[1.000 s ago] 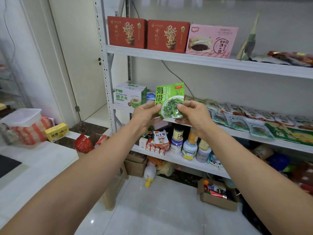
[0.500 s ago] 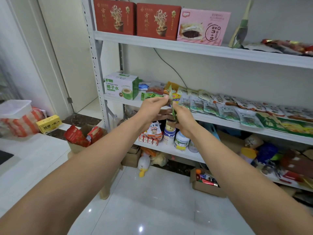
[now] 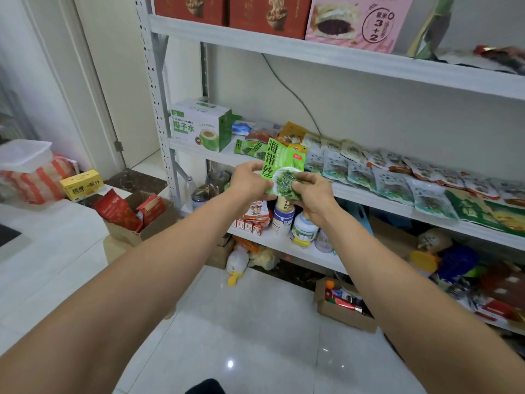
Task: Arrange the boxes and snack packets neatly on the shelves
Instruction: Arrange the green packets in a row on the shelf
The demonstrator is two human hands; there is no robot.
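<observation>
My left hand (image 3: 250, 182) and right hand (image 3: 314, 196) both have fingers (image 3: 300, 182) clamped on one green packet (image 3: 279, 162) — held upright, in front of the middle shelf (image 3: 363, 198).

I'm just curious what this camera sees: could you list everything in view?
seaweed packet: one, green, held before the middle shelf
red boxes: two, red, top shelf, left
pink box: one, pink, top shelf, right of them
coconut water box: one, white and green, middle shelf, left end
snack packets: many, mostly green and white, along the middle shelf
jars: several, mostly white, lower shelf
yellow box: one, yellow, counter at left
duck toy: one, white and yellow, floor
left hand: one, holds the packet's left side
right hand: one, holds its lower right
</observation>
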